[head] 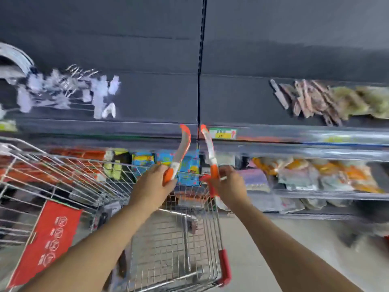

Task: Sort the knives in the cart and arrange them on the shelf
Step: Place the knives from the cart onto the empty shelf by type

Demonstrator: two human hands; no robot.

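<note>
My left hand [151, 182] grips an orange-handled curved knife [181, 148] by its handle, blade up; my right hand [229, 186] holds a second orange-handled knife [209, 148] likewise; both are raised above the silver wire cart [84, 178], their tips in front of the dark shelf's [126, 129] front edge.

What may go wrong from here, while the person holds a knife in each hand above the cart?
The left knife and right knife point up with tips close together; they might clash or nick the opposite hand. The right hand seems to hold a second orange piece too, so its grip may be loose and a knife could fall into the cart.
</note>
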